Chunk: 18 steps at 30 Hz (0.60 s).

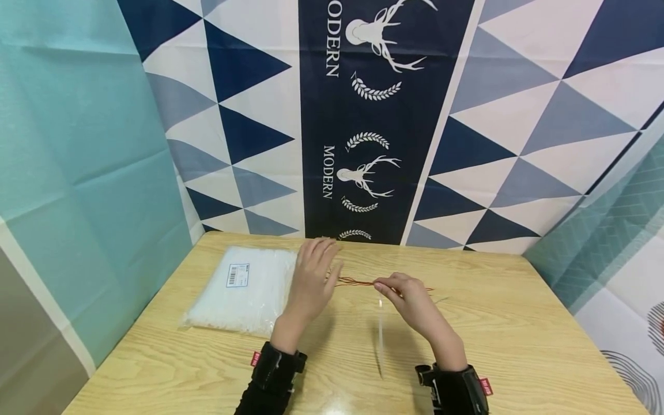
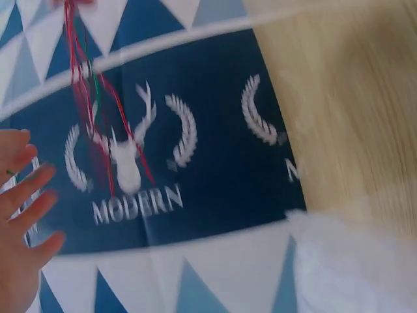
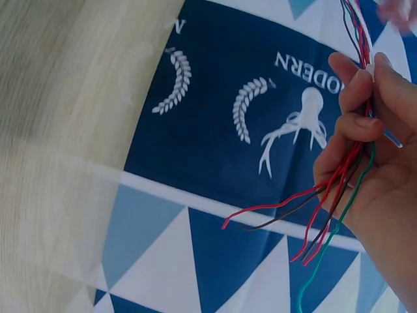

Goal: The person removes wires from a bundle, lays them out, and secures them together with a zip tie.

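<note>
A bundle of thin red, green and dark wires [image 1: 355, 282] is held above the table by my right hand [image 1: 410, 297], pinched between thumb and fingers. In the right wrist view the loose wire ends [image 3: 332, 176] spread out below that hand's curled fingers. From the pinch hangs a narrow white strip [image 1: 381, 340] that looks like a cable tie. My left hand [image 1: 311, 282] is raised left of the bundle with its fingers extended. The left wrist view shows those fingers spread, apart from the blurred wires [image 2: 78, 78]; a small green tip shows by one finger.
A clear plastic bag [image 1: 207, 300] with white contents and a barcode label [image 1: 238, 275] lies at the table's left, close behind my left hand. The wooden table [image 1: 519, 346] reaches back to a patterned cloth [image 1: 353, 121], with a teal cloth [image 1: 88, 144] at the left.
</note>
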Available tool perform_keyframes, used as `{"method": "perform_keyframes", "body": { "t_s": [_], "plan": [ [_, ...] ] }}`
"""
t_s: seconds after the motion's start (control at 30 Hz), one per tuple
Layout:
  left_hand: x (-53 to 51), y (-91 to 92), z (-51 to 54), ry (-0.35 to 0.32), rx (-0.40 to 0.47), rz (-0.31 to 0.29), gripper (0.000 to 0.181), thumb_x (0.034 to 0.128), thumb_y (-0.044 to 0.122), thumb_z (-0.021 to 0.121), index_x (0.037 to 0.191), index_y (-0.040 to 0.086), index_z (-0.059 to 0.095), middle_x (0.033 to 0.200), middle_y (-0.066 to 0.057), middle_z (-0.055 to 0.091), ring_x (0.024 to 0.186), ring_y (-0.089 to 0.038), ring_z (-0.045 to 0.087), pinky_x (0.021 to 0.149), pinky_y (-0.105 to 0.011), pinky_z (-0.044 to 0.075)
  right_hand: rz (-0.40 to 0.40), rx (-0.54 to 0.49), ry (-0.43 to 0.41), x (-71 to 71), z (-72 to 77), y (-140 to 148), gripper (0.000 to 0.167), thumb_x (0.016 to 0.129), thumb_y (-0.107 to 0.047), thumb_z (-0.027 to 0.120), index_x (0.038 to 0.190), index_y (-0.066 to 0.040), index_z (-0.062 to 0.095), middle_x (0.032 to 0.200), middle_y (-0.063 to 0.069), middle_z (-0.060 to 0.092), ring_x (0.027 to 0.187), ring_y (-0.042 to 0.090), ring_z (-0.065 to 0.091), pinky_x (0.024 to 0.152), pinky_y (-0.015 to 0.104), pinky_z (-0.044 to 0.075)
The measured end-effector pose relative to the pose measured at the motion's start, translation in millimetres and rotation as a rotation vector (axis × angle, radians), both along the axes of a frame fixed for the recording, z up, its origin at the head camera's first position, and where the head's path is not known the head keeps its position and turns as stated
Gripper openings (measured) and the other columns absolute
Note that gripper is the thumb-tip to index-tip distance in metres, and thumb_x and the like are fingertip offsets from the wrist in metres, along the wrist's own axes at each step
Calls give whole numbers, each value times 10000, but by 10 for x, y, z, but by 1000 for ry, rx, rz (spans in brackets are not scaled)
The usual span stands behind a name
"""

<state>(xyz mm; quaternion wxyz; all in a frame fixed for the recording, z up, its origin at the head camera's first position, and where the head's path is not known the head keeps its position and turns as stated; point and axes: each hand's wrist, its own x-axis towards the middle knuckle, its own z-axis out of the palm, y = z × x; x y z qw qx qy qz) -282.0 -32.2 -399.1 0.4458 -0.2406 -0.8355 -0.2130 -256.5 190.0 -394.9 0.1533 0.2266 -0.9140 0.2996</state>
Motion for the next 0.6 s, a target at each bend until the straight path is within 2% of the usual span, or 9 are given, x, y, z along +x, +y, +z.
{"method": "perform_keyframes", "body": {
  "t_s": [0.1, 0.17, 0.27, 0.33, 0.37, 0.43, 0.53, 0.6],
  "plan": [
    [65, 133, -13, 78, -103, 52, 520, 887, 197, 682, 1376, 186, 506, 1470, -79, 430, 1373, -276, 374, 1168, -567, 203, 0, 10, -18, 5, -11, -47, 247, 964, -220, 575, 1076, -63, 729, 785, -14, 621, 670, 48, 437, 608, 210, 390],
    [89, 186, -30, 109, -122, 105, 637, 870, 175, 691, 1448, 206, 424, 1546, -87, 320, 1430, -288, 282, 1142, -632, 177, -8, 9, -26, 2, -14, -65, 263, 977, -231, 553, 1080, -61, 725, 790, -12, 623, 683, 61, 449, 621, 217, 396],
    [94, 217, -55, 125, -56, 171, 757, 829, 100, 703, 1492, 177, 345, 1580, -99, 252, 1458, -303, 223, 1112, -673, 181, -18, 1, -33, 4, -18, -73, 276, 995, -226, 519, 1076, -55, 719, 789, -9, 609, 707, 82, 463, 644, 237, 407],
    [85, 220, -65, 113, 1, 176, 787, 805, 53, 700, 1495, 161, 337, 1583, -97, 256, 1465, -305, 222, 1126, -669, 165, -23, -5, -28, 9, -18, -74, 279, 1004, -220, 501, 1068, -54, 716, 790, -14, 602, 727, 86, 481, 663, 255, 426],
    [78, 221, -70, 105, 12, 160, 781, 794, 35, 697, 1486, 155, 354, 1575, -94, 280, 1460, -303, 245, 1139, -657, 157, -22, -8, -23, 11, -18, -74, 279, 1007, -216, 494, 1065, -54, 714, 792, -9, 601, 737, 89, 489, 671, 265, 434],
    [72, 233, -80, 95, -9, 76, 710, 778, 8, 684, 1432, 143, 442, 1528, -75, 388, 1442, -285, 316, 1158, -641, 140, -21, -15, -14, 12, -19, -78, 277, 1009, -210, 491, 1053, -51, 713, 801, -6, 605, 757, 92, 504, 689, 282, 447],
    [92, 285, -104, 46, -157, -104, 578, 788, 34, 665, 1341, 150, 547, 1388, -18, 565, 1337, -213, 488, 1178, -599, 161, -3, -18, 0, 10, -20, -93, 245, 1005, -176, 497, 987, -48, 705, 817, 10, 613, 773, 102, 524, 700, 295, 459],
    [113, 329, -130, 2, -253, -189, 504, 816, 76, 663, 1308, 140, 576, 1285, 15, 641, 1239, -157, 576, 1182, -556, 209, 9, -8, -2, 11, -22, -103, 215, 1000, -141, 503, 946, -43, 687, 820, 19, 607, 774, 112, 526, 696, 293, 458]
  ]
}}
